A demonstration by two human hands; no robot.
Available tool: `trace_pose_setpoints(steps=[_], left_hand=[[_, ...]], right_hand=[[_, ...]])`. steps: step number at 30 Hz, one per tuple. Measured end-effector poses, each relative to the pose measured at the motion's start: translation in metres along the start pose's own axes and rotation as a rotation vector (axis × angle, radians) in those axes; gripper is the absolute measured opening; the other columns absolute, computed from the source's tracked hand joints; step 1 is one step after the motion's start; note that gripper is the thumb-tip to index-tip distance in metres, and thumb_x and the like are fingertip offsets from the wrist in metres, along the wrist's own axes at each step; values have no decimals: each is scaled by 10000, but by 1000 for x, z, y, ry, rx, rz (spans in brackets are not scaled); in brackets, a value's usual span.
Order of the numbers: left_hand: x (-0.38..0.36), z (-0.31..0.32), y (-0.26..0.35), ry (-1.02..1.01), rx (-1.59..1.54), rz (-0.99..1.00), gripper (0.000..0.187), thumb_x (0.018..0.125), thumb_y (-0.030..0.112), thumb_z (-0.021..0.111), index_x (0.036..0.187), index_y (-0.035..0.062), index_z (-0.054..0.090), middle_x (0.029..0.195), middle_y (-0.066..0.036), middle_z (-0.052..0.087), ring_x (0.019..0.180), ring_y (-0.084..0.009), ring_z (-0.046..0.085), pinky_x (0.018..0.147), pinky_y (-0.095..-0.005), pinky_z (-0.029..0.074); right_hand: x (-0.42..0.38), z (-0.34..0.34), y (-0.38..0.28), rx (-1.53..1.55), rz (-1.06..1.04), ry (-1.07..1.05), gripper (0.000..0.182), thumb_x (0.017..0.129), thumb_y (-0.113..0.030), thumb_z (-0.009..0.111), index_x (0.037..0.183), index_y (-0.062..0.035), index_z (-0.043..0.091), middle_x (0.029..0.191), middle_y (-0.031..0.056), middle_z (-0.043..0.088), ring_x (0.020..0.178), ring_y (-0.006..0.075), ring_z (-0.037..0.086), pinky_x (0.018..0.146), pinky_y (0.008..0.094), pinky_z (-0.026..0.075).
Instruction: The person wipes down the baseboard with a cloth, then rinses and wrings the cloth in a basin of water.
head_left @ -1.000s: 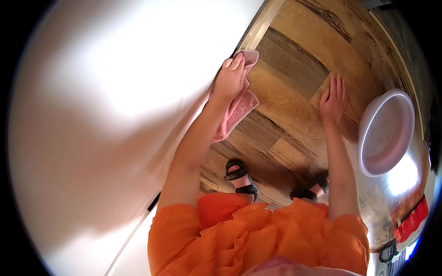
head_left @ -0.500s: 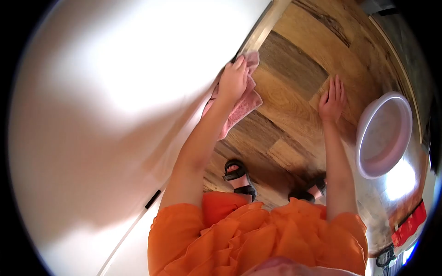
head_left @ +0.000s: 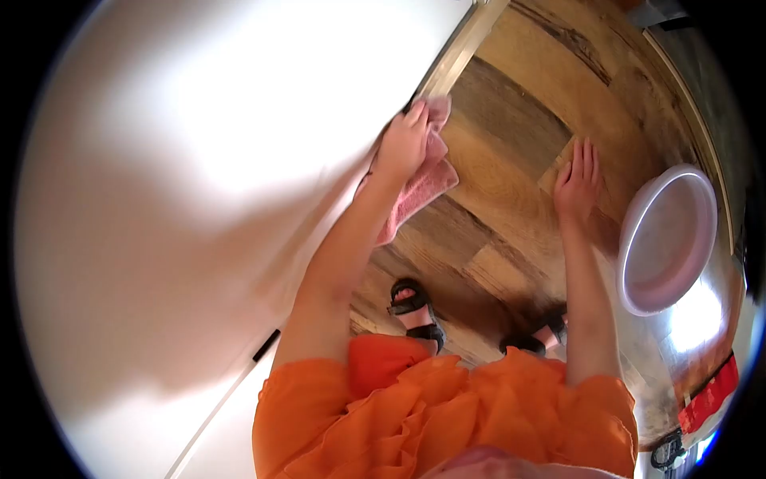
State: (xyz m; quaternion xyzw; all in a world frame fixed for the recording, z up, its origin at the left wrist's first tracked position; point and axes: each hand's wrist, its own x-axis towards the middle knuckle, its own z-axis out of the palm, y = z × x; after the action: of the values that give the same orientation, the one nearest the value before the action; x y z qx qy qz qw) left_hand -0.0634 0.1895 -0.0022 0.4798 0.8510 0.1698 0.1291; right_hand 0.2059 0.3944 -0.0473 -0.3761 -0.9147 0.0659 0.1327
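My left hand (head_left: 403,144) is closed on a pink cloth (head_left: 419,191), pressing it at the lower edge of a large white panel (head_left: 199,199). The cloth's loose part hangs out over the wood-patterned floor (head_left: 503,168), and its upper end pokes past my fingertips along a pale strip (head_left: 459,60). Over to the right, my right hand (head_left: 578,184) is spread flat over the floor planks, fingers stretched out and holding nothing. A pale pink basin (head_left: 670,239) stands just to the right of that hand.
Below my arms are my feet in black sandals (head_left: 411,299). A red item (head_left: 708,395) and a dark coiled object (head_left: 666,453) lie at the lower right. A raised edge (head_left: 702,136) runs along the floor's right side, behind the basin.
The whole view has shifted slightly downward. My left hand stays on the cloth at the panel's edge, and my right hand stays flat over the floor.
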Motion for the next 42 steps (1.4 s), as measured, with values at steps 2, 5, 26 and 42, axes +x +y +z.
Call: trace_pose_setpoints(steps=[2,5,26,42], left_hand=[[20,11,-3,76,-38,80,344,885,135,495,1179,-37,546,1261,-128,535,851,-343,567,814,-410,482],[9,5,0,22,72,44,346,863,121,532,1164,-47,544,1230,-140,548,832,-371,569,765,-437,483],[35,6,6,24,62,45,319,886,141,510,1133,-58,555,1275,-125,526,869,-344,576,820,-399,475],[29,10,-2,27,122,105,347,870,119,507,1171,-52,523,1233,-161,532,847,-357,560,802,-414,466]], right_hand=[[3,-2,0,11,-8,9,453,888,-156,436,1338,-107,457,1421,71,416,1304,287,380,1064,452,303],[1,3,4,41,-36,30,458,891,-156,434,1347,-112,447,1424,67,414,1306,285,379,1065,451,300],[-1,1,4,-15,-36,12,462,871,-124,449,1332,-88,461,1402,101,437,1280,315,407,1045,454,328],[1,-6,-4,10,15,-15,438,883,-153,443,1319,-110,469,1433,62,404,1297,288,389,1044,466,317]])
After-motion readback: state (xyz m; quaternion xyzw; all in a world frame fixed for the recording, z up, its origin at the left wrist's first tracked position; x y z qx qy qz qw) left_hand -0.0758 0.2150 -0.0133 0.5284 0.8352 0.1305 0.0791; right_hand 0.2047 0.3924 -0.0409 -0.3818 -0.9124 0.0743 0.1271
